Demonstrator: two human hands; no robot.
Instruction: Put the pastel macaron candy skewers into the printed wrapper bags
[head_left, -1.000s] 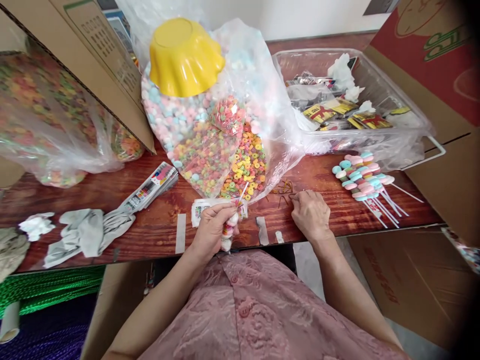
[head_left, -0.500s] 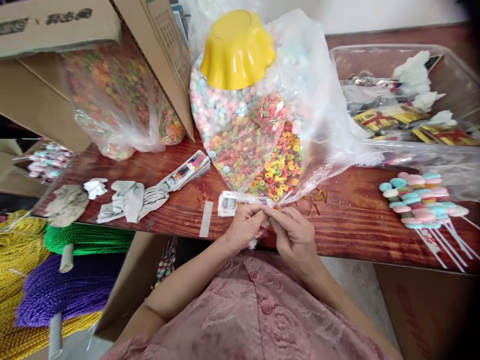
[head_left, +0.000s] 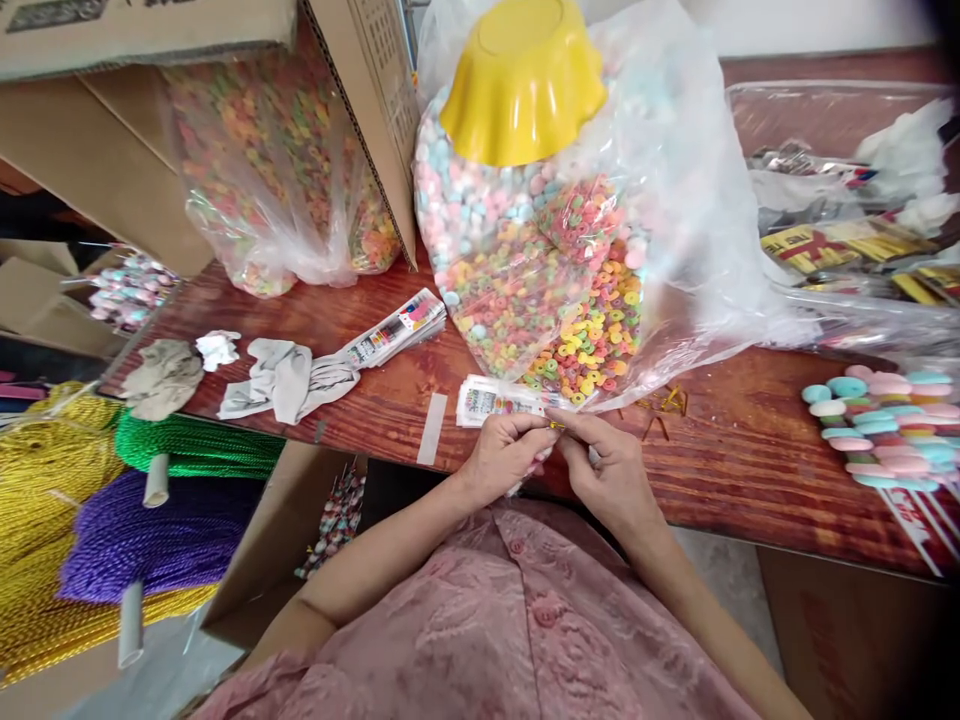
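My left hand (head_left: 504, 455) is closed around a small wrapped candy bundle (head_left: 538, 462), mostly hidden by the fingers. A gold twist tie (head_left: 556, 426) shows between both hands' fingertips. My right hand (head_left: 609, 468) pinches at that tie, its thumb and forefinger pressed together. Just beyond my hands lies a stack of printed wrappers (head_left: 491, 400). Loose gold ties (head_left: 667, 401) are scattered on the table to the right. Behind stands a large clear bag of ring-shaped and round candies (head_left: 517, 280), with a yellow bowl (head_left: 525, 85) upside down on top.
On the wooden table (head_left: 720, 450) are candy skewers (head_left: 885, 425) at right, a plastic tray (head_left: 825, 95) behind them, gloves (head_left: 289, 380), more wrappers (head_left: 397, 330) and a white strip (head_left: 431, 428). A cardboard box (head_left: 375, 110) stands left; cord bundles (head_left: 161, 530) lie below.
The view has shifted, so the table items sit farther right in the picture. The gold tie now shows between my fingertips, and my hands have turned slightly.
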